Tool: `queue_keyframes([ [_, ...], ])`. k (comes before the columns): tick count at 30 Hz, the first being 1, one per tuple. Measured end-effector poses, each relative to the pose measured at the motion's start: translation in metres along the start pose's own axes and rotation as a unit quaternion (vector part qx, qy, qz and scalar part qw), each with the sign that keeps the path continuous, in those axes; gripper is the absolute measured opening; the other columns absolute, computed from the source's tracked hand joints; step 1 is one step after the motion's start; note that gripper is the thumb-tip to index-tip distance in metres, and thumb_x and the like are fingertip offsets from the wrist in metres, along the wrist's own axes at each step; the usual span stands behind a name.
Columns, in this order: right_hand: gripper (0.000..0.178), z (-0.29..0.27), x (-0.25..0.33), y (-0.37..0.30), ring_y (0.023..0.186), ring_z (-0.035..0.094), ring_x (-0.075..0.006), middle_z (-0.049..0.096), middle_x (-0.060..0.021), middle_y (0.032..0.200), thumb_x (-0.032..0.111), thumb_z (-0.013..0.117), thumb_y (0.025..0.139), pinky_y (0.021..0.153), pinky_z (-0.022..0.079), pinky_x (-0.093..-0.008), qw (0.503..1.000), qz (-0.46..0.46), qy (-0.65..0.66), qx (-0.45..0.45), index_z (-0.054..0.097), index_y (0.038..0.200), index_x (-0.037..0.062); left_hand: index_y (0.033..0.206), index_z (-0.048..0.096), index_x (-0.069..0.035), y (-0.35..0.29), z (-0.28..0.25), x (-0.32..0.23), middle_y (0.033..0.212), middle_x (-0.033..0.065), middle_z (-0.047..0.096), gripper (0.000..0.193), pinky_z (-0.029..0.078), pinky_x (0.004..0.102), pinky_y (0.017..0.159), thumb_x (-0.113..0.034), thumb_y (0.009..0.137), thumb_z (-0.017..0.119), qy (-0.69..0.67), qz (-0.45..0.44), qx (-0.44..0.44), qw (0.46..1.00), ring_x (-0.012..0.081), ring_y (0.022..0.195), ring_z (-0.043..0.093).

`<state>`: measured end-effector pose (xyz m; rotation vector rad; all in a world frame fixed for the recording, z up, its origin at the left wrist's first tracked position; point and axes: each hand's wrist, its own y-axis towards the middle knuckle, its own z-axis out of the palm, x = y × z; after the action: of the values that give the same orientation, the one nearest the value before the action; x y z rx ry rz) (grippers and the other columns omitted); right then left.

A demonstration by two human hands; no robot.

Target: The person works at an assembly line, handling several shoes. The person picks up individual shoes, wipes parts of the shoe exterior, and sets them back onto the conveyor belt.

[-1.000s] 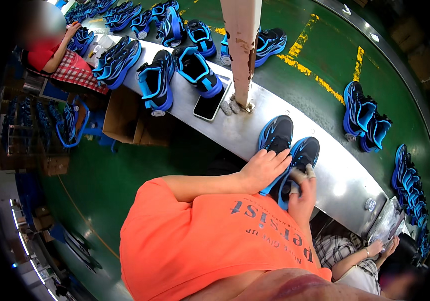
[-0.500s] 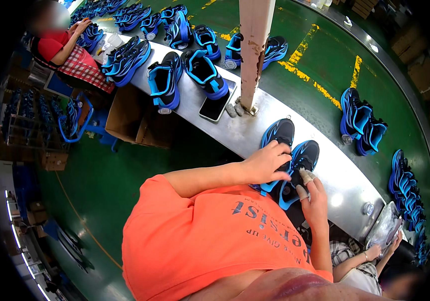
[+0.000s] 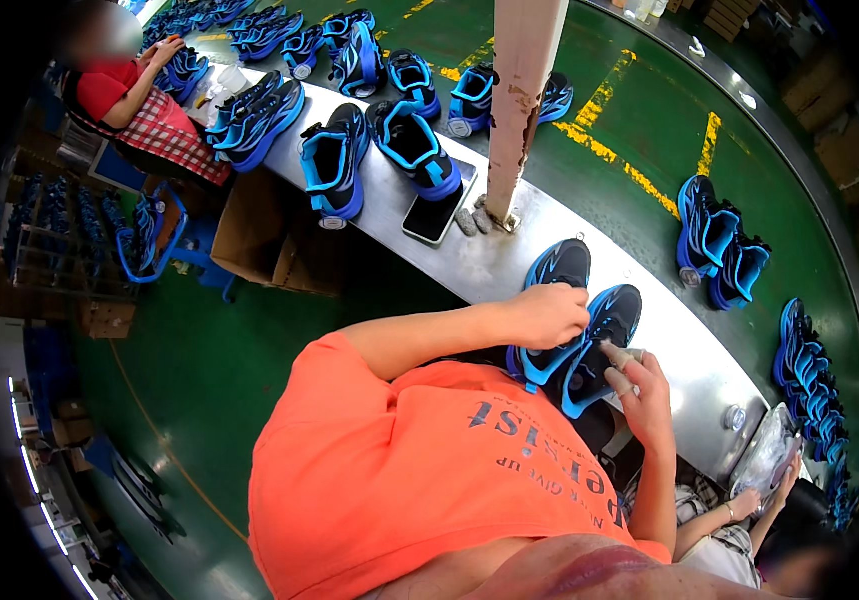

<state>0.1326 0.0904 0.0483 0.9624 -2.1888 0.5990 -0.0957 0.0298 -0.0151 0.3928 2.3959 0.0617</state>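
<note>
A pair of black and blue sneakers lies in front of me at the near edge of the metal bench, toes pointing away. My left hand (image 3: 547,316) is over the left sneaker (image 3: 563,262), its fingertips pinched together near the laces. Whatever is between those fingers is hidden. At the right sneaker (image 3: 617,308), my right hand (image 3: 649,388) reaches toward the tongue and shoe opening with index finger stretched out and thumb apart. Pale covers wrap some of its fingertips.
A rusty white post (image 3: 521,110) rises from the bench (image 3: 684,345). Left of it lie a phone (image 3: 433,218) and several sneakers (image 3: 333,165). More sneakers (image 3: 724,245) stand beyond on a green surface. One co-worker (image 3: 134,95) is far left; another's hands hold a clear-wrapped item (image 3: 767,455) at right.
My left hand's fingers have gone from spread to pinched together over the left sneaker. My right hand has shifted slightly right and down, its index finger still at the right sneaker.
</note>
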Motion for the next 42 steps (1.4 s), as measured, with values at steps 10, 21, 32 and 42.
queue_keyframes([
  [10,0.032,0.000,0.001,-0.002,0.076,0.055,-0.0276,0.050,-0.0092,0.083,0.006,0.069,0.078,0.069,0.047,-0.0363,0.999,0.010,-0.027,-0.014,0.069,0.109,0.0114,0.086,0.067,-0.003,-0.002,0.017,-0.024,0.107,0.0120,0.055,0.014,0.051,0.0371,0.076,-0.009,0.074,0.064,0.146,0.005,-0.032,0.989,0.0301,0.093,0.055],
  [21,0.032,-0.002,-0.008,0.003,0.084,0.058,-0.0265,0.058,-0.0116,0.084,0.011,0.071,0.078,0.076,0.047,-0.0338,0.999,0.001,0.053,0.004,0.067,0.110,0.0094,0.095,0.066,-0.007,0.001,-0.005,-0.005,0.090,0.0086,0.062,0.022,0.047,0.0384,0.077,-0.006,0.073,0.067,-0.140,-0.082,0.001,0.987,0.0277,0.086,0.059],
  [32,0.029,0.005,-0.032,0.004,0.088,0.058,-0.0289,0.060,-0.0118,0.087,0.016,0.069,0.078,0.076,0.048,-0.0378,0.998,0.010,0.057,-0.025,0.069,0.107,0.0144,0.119,0.056,0.005,-0.010,0.005,-0.074,0.111,0.0117,0.064,0.028,0.053,0.0264,0.072,-0.013,0.099,0.049,-0.440,-0.283,0.188,0.831,0.0146,0.086,0.064],
  [42,0.031,0.017,-0.036,0.002,0.087,0.059,-0.0247,0.056,-0.0084,0.088,0.015,0.072,0.076,0.074,0.048,-0.0324,0.998,-0.004,0.033,-0.057,0.070,0.107,0.0146,0.118,0.052,0.003,-0.007,0.038,-0.074,0.119,0.0172,0.061,0.030,0.054,0.0301,0.077,-0.020,0.099,0.053,-0.689,-0.415,0.071,0.590,0.0238,0.100,0.065],
])
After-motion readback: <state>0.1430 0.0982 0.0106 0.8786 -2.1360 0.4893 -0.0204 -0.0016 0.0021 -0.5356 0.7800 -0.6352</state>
